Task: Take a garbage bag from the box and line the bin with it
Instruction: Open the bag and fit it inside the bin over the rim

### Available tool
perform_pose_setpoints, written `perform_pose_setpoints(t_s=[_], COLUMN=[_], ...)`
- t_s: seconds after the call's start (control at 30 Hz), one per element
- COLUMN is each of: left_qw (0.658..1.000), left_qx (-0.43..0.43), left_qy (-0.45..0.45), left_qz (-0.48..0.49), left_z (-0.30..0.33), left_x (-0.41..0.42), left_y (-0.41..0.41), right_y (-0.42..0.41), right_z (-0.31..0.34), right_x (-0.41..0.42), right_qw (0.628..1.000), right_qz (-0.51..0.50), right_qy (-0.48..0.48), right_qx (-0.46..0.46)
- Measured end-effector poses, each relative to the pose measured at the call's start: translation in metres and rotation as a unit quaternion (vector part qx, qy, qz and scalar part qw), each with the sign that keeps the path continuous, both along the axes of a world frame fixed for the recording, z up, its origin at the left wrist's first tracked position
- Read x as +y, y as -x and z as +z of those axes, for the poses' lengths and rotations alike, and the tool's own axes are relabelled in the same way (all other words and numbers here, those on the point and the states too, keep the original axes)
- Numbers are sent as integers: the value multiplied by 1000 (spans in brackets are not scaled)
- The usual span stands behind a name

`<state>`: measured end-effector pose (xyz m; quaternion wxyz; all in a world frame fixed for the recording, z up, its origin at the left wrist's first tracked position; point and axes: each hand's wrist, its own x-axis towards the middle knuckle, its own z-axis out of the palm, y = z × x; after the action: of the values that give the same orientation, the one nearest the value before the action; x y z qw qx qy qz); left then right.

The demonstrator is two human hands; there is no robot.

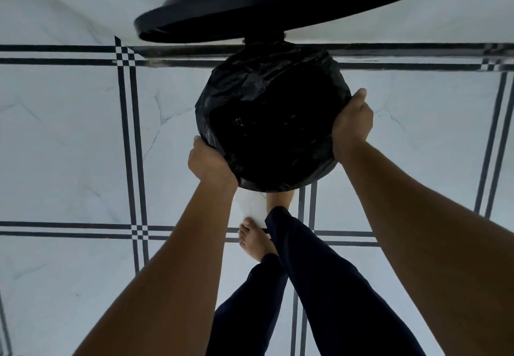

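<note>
I look straight down at a round pedal bin with its black lid (278, 5) standing raised at the far side. A black garbage bag (267, 91) lies inside the bin, and its edge is folded over the rim all round. My left hand (207, 162) grips the bag-covered rim at the near left. My right hand (351, 122) clasps the rim on the right side, thumb on top. The bin's own wall is hidden under the plastic. No bag box is in view.
White marble-look floor tiles (69, 138) with dark double border lines surround the bin. My two bare feet (254, 240) stand just in front of it, one partly under the bin's near edge, below dark trouser legs (319, 286).
</note>
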<state>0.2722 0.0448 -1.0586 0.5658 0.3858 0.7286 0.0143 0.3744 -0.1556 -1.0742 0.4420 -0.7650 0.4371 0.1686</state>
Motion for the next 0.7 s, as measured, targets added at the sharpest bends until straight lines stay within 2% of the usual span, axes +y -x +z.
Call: perform_pose_setpoints(t_s=[0.1,0.13,0.23,0.3,0.37,0.5,0.7], left_qw=[999,999,986,955,914,820,726], left_qx=[-24,-21,36,47,20,-64,-125], left_qy=[43,33,-90,-190,-254,-284,-355], left_qz=[-9,-25,-139,-220,-317,-493,-575], left_z=[4,6,18,34,54,103,195], left_x=[6,9,11,9,4,-15,-20], left_y=[7,8,8,8,7,-3,-8], right_y=[0,1,12,24,36,57,69], right_z=[4,6,19,35,56,101,189], right_x=[-5,-5,-1,4,12,28,40], right_qw=[999,999,979,943,908,875,841], right_qz=[-28,-10,122,211,299,399,444], right_qy=[-39,-24,161,231,231,185,194], right_qx=[26,26,-24,-115,-181,-202,-239])
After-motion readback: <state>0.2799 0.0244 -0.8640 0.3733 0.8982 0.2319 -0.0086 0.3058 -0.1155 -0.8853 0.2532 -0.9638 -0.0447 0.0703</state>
